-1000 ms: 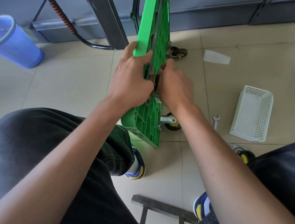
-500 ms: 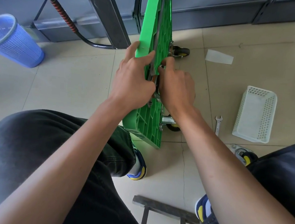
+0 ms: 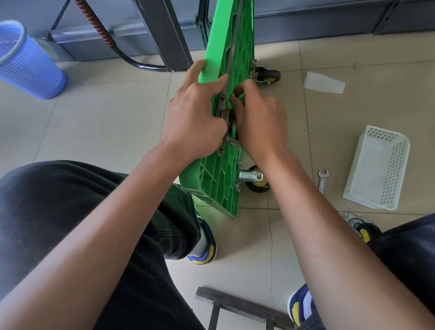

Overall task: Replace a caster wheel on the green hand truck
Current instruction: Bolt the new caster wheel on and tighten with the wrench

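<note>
Both hands (image 3: 228,118) grip the upended green hand truck (image 3: 229,48).

Glossy green plastic hand truck (image 3: 228,48), seemingly shiny metal wrench (image 3: 322,179)

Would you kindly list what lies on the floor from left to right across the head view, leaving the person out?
blue wastebasket → green hand truck standing on edge → slip of white paper → wrench → white perforated basket
</note>
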The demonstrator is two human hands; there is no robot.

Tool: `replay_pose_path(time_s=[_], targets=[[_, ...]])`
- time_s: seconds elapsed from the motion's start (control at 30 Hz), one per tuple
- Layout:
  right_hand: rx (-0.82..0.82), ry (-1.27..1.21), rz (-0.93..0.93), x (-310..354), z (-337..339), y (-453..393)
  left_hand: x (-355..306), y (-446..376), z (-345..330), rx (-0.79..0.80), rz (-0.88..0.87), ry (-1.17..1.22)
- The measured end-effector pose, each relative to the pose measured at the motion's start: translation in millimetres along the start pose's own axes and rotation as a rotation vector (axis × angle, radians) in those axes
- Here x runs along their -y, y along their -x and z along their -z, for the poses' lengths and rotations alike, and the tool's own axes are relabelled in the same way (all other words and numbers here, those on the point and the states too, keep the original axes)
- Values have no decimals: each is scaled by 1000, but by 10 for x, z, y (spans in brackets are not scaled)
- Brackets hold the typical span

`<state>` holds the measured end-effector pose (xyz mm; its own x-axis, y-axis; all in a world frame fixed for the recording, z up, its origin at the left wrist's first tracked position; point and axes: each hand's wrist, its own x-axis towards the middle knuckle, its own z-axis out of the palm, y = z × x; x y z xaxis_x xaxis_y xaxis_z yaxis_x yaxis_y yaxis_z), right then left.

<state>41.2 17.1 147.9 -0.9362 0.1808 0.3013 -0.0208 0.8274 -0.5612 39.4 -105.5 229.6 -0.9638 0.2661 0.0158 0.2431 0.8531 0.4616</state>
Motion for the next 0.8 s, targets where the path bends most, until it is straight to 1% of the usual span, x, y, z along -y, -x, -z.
replay_pose_path(time_s=[0.1,0.33,0.6,0.8], targets=[[-42,-162,-51,0,55,-56,-7,9,6,2,-8,4],[19,-296,-163,-54,115,-122,-1,6,2,-4,10,32],[42,-418,-163,-44,117,-120,4,3,-13,-11,16,44],[51,-464,-150,-45,126,-117,23,-5,-23,-15,16,53]])
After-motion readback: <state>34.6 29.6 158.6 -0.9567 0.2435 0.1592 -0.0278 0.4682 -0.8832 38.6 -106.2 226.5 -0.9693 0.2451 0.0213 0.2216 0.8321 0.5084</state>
